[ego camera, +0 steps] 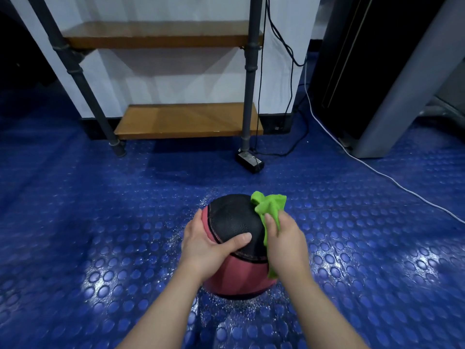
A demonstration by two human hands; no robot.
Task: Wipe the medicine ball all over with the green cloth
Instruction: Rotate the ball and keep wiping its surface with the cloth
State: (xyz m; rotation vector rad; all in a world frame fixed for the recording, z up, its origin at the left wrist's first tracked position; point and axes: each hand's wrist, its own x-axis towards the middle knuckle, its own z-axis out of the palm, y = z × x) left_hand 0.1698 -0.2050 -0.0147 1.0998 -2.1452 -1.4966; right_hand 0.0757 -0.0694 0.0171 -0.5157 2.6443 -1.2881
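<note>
Resting on the blue studded floor, the medicine ball sits right in front of the person, its top a pebbled black panel edged with thin pink lines and its lower half plain pink; any printing on it faces away or is too blurred to read. The left hand grips the ball's left side, fingers wrapped round the curve and thumb laid across the black panel. The right hand grips the green cloth, fingers closed round it with the thumb on top, pressing it against the ball's right side; a bunched end of the cloth sticks up past the ball's upper right edge and another end hangs down by the wrist. Fine pale specks glint on the floor around the ball. Behind stands a pipe-framed shelf with a lower wooden board and an upper board. At its right foot lies a black power brick whose pale label is too small to read. Black cables hang down the white wall, a white cable trails across the floor, and a grey-and-black machine stands at the right.
</note>
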